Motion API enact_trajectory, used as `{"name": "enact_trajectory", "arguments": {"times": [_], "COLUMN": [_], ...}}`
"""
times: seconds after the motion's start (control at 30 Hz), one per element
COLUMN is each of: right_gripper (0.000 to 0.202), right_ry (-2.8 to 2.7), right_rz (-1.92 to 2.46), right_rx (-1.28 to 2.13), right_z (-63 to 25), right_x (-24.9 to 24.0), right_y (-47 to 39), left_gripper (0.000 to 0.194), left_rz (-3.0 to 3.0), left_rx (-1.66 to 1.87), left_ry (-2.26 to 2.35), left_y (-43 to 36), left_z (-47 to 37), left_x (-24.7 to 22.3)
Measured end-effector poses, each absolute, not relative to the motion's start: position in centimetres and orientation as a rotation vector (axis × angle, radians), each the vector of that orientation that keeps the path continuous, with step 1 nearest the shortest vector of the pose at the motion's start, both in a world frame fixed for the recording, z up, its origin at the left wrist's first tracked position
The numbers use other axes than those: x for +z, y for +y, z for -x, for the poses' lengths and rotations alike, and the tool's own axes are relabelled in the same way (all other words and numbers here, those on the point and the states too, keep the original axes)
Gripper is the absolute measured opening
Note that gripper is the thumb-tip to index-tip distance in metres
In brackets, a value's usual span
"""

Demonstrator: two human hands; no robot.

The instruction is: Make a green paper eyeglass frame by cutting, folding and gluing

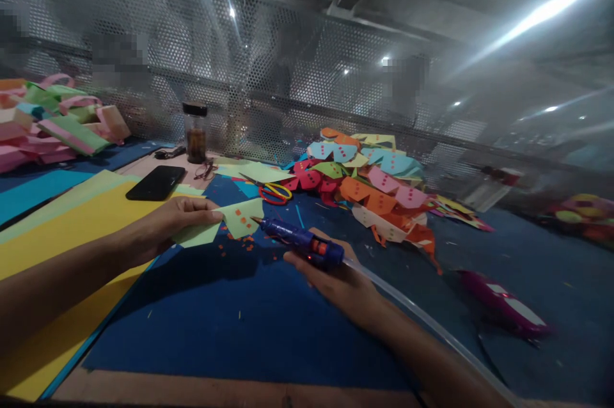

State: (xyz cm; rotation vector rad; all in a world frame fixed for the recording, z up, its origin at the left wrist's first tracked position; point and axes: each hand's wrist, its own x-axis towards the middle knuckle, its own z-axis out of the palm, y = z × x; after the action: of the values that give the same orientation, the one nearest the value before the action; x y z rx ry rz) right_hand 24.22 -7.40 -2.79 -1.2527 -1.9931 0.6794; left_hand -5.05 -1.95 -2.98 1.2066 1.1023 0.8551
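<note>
My left hand [185,222] pinches a pale green paper cutout [240,215] with notched edges and small orange squares on it. In my right hand [340,280] is a blue glue gun [302,240], a long clear glue stick [407,299] trailing from its back end. The nozzle points left and reaches the right end of the cutout; whether it touches the paper I cannot tell. Small orange paper squares [245,243] lie scattered on the blue sheet [249,331] beneath. Scissors [274,192] with red and yellow handles lie behind the cutout.
Decorated paper cutouts [378,171] are heaped at centre right. Yellow sheets [81,222], a black phone [156,183] and a dark-lidded jar [196,133] stand left. Folded paper strips [52,120] pile far left. A purple device [503,302] lies right. Perforated metal mesh [268,75] runs behind.
</note>
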Motion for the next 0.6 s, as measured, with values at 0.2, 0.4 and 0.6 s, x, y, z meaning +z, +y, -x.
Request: {"name": "enact_trajectory", "arguments": {"times": [0.2, 0.4, 0.6], "right_gripper": [0.043, 0.033, 0.038], "right_ry": [-1.79, -1.7, -1.688], "right_rz": [1.422, 1.227, 1.181], "right_rx": [0.639, 0.768, 0.872], "right_z": [-23.8, -22.7, -22.3], "right_x": [-2.8, -1.2, -1.3], "right_y": [-6.1, -5.4, -5.5], "left_gripper": [0.034, 0.034, 0.035], "left_rz": [-1.33, -1.562, -1.637], "left_rx": [0.786, 0.744, 0.74], "left_ry": [1.036, 1.078, 1.047], "left_y": [-2.3, -3.1, -3.6], "left_z": [4.2, 2.6, 1.9], "left_x": [-3.4, -2.4, -1.9]}}
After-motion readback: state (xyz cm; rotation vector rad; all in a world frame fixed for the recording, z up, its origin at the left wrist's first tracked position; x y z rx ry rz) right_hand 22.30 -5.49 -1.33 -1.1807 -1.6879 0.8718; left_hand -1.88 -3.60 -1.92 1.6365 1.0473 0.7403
